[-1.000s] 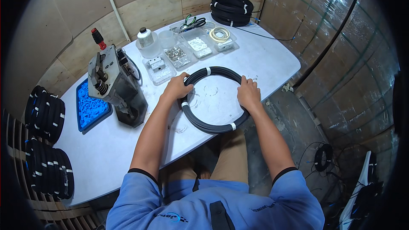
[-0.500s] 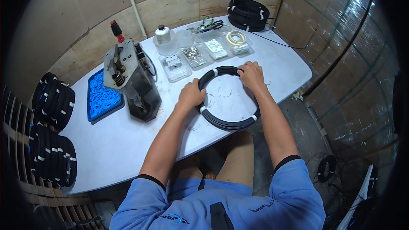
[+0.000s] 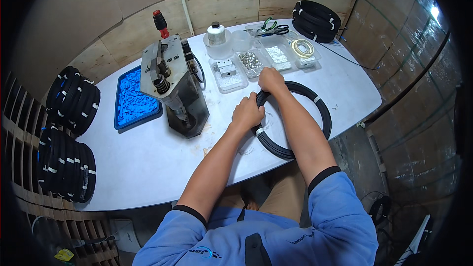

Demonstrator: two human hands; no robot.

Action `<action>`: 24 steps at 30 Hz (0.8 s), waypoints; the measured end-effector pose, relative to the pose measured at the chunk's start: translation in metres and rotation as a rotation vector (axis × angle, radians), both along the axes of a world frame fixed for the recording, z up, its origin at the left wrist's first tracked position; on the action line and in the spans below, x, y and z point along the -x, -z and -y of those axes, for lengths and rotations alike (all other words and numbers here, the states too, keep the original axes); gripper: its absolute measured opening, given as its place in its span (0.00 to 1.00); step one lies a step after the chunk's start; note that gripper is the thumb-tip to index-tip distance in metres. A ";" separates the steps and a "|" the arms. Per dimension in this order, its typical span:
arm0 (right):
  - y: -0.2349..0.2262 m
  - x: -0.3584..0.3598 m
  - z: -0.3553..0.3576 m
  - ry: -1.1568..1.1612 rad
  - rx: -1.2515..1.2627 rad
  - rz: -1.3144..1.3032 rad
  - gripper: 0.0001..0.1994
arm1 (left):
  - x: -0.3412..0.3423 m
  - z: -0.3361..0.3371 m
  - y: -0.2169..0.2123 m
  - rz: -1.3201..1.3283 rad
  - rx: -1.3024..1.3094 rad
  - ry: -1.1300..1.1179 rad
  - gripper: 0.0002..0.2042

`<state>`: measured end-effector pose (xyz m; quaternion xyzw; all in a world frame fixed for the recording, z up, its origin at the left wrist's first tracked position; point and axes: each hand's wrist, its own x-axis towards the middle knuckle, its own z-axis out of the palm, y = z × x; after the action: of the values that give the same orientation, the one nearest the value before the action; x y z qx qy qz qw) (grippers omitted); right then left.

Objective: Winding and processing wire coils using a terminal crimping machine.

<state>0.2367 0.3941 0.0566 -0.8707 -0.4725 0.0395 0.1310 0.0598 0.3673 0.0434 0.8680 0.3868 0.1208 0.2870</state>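
2 hands on black coil

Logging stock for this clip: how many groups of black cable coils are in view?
4: one coil under both hands on the table, a stack at its far right corner, two bundles off its left edge. More may be hidden.

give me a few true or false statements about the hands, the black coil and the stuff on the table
1. Both hands grip the black coil. True: the left hand and right hand hold its left side.
2. The blue tray sits right of the metal press. False: it lies to the left of it.
3. The coil lies flat on the white table. True.
4. The scissors are in the right hand. False: they lie at the table's far edge.
5. The coil has white ties around it. True.
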 end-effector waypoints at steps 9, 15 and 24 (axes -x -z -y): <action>-0.015 0.036 -0.004 -0.270 -0.145 -0.134 0.11 | -0.001 -0.005 0.013 0.017 -0.002 0.022 0.29; -0.018 0.049 -0.013 -0.318 -0.438 -0.215 0.13 | -0.004 -0.009 0.014 0.047 0.001 0.052 0.31; 0.000 0.027 0.060 -0.474 -0.264 -0.149 0.12 | 0.019 -0.030 0.008 0.126 0.120 0.014 0.42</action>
<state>0.2096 0.3341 0.0569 -0.7059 -0.6532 0.0709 0.2647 0.0406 0.3971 0.0353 0.8426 0.3687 0.1497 0.3630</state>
